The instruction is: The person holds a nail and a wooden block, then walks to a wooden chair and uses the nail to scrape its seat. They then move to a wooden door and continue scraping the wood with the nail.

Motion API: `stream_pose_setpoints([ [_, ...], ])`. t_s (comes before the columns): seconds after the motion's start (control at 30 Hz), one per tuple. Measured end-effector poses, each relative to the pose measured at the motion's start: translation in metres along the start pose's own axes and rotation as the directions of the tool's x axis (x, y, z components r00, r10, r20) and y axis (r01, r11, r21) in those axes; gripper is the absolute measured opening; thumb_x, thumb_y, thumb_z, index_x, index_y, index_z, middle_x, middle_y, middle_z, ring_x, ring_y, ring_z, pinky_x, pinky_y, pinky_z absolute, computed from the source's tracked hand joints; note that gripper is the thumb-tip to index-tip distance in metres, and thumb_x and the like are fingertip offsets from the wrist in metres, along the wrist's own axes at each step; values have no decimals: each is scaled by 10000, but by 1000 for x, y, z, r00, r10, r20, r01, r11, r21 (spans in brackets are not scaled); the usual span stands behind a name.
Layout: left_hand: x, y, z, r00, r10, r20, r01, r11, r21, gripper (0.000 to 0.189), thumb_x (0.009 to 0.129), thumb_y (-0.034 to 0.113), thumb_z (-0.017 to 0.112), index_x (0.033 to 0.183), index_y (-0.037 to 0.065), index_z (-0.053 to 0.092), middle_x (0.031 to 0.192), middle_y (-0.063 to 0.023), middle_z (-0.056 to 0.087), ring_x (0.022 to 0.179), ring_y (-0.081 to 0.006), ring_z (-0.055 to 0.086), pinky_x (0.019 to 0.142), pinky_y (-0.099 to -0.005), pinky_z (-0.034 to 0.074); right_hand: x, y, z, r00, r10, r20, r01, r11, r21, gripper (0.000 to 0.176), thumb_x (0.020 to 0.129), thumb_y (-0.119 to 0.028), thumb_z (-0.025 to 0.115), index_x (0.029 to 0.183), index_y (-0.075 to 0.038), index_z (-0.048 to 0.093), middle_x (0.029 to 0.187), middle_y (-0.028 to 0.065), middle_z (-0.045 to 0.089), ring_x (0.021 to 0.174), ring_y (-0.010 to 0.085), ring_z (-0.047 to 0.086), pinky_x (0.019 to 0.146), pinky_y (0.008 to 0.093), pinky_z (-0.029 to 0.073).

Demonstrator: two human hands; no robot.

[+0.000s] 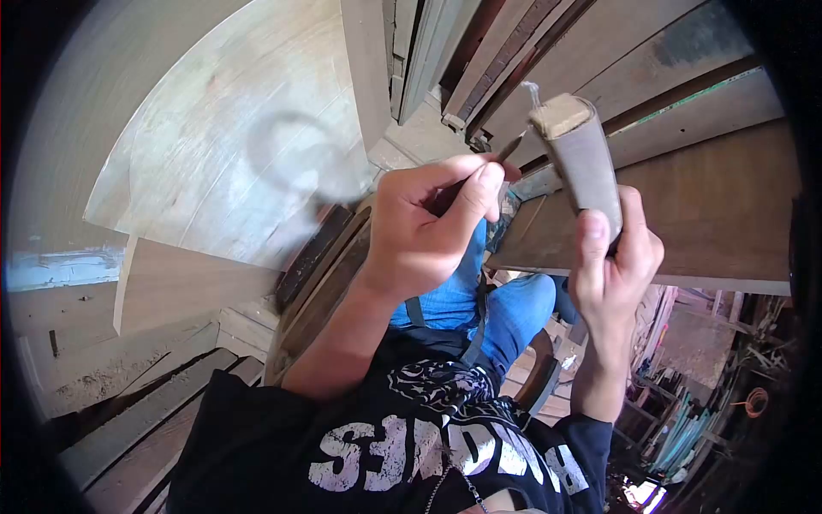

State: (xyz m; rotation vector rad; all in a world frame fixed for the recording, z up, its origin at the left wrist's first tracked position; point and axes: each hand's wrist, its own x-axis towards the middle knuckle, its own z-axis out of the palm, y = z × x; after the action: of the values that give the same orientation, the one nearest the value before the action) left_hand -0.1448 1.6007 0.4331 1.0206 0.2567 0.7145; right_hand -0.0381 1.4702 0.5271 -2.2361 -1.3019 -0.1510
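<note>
My left hand [432, 223] is closed in a pinch around a short, dark, pencil-like tool [511, 149]. Its thin pale point sticks out past my fingertips, toward the upper right; the rest of the tool is hidden in my grip. My right hand [612, 274] grips a wooden block wrapped in grey-brown sandpaper [586, 163], held upright with the thumb along its near face. Bare pale wood [561, 116] shows at the block's top end, and a wispy whitish strip [533, 94] stands up from its corner. The tool's point is close beside that end.
A pale, curved-edge wooden panel [214, 111] stands at the left, above a wooden board [180, 257]. Wooden planks [685, 111] lie at the upper right over a broad brown board [693, 201]. Cluttered shelves [685, 428] are at the lower right. My jeans-clad legs [518, 313] show below my hands.
</note>
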Motion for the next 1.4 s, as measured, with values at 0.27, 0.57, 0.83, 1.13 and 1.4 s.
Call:
stream_pose_setpoints([
  [0.27,-1,3,-3,997,-76,-28,78,995,65,177,937,46,587,1007,-91,673,774,-58,682,685,-63,608,623,-211,486,3,-1,30,983,-182,12,181,968,-171,463,826,-418,750,943,2,594,649,131,602,501,268,611,460,329,474],
  [0.57,-1,-11,-2,985,134,-106,-91,938,335,91,867,10,610,786,-18,639,657,-86,616,548,-98,542,491,-287,408,13,24,46,949,-312,37,301,869,-392,531,820,-559,676,880,-40,581,611,71,548,452,216,567,391,326,428],
  [0.83,-8,-27,14,931,362,48,-353,858,372,170,962,41,553,948,-50,695,655,68,534,577,14,414,483,-178,286,78,128,37,990,120,-78,-143,769,-623,552,940,-531,537,823,4,603,617,245,619,633,430,653,543,476,515],
  [1.13,-2,-12,8,995,-64,-72,69,995,78,213,984,121,580,1023,-54,695,631,48,503,552,-3,391,491,-189,276,31,74,30,987,158,-36,-162,970,-182,452,950,-410,593,831,26,591,541,210,562,536,390,623,502,435,468],
  [1.4,-1,-4,3,995,-71,-66,74,996,50,219,985,94,559,1013,-88,678,626,40,496,556,-13,365,511,-191,266,13,43,23,988,150,30,-148,987,-66,338,928,-309,651,881,19,589,536,171,543,458,246,574,474,338,434],
])
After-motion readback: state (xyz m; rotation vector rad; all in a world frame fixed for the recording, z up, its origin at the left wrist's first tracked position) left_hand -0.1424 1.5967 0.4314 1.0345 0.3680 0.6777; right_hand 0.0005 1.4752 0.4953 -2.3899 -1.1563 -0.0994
